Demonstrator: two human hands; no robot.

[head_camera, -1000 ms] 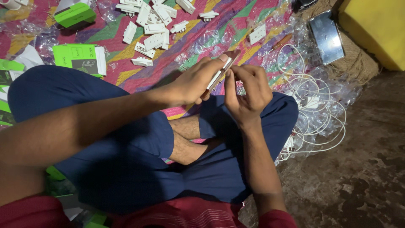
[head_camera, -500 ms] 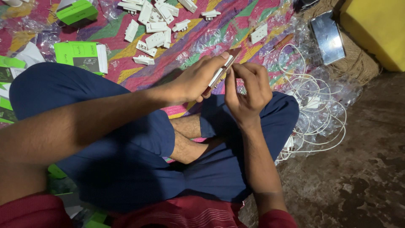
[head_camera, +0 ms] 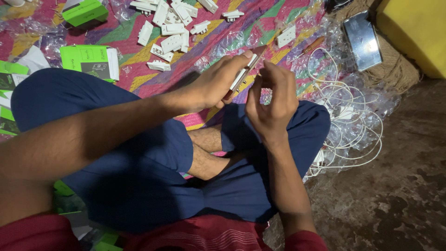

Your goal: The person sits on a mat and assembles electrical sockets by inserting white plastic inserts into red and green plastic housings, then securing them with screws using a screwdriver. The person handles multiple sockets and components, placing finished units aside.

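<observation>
Fingers (head_camera: 241, 58) keep gripping white adapter (head_camera: 240, 76); right hand (head_camera: 272, 100) unmoved.

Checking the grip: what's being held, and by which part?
Left hand grips a white plug piece around its lower end; right hand fingertips touch its upper end.

Taking the bright patterned cloth (head_camera: 139, 74) as the landmark: a small green box (head_camera: 86, 11) sits at its top left corner. A flat green and white box (head_camera: 93, 59) with a dark picture lies on its left side. More green cards (head_camera: 8, 81) poke over its far left edge. A shiny dark phone screen (head_camera: 363, 39) lies past its right edge
</observation>
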